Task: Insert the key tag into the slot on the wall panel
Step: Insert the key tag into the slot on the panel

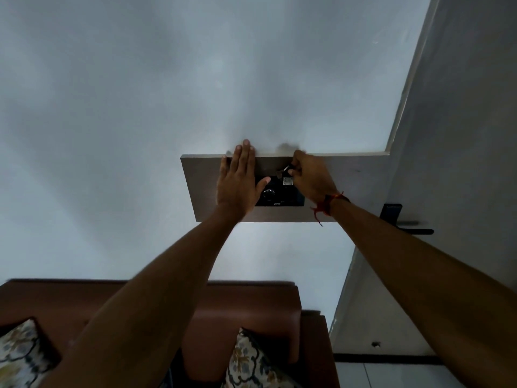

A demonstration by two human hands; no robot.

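A brown board (pixel 201 189) is fixed to the white wall, and a black wall panel (pixel 279 196) with a round dial sits in it. My left hand (pixel 237 183) lies flat on the board, fingers apart, its thumb over the panel's left edge. My right hand (pixel 310 175) is closed around the key tag (pixel 283 171), whose dark end and metal ring stick out of my fingers just above the panel's top. A small pale square (pixel 288 181) shows on the panel right under the tag. The slot itself I cannot make out.
A door (pixel 461 135) with a black handle (pixel 402 219) stands to the right of the board. Below is a brown sofa (pixel 251 309) with patterned cushions (pixel 249 362). A red thread is tied around my right wrist (pixel 327 205).
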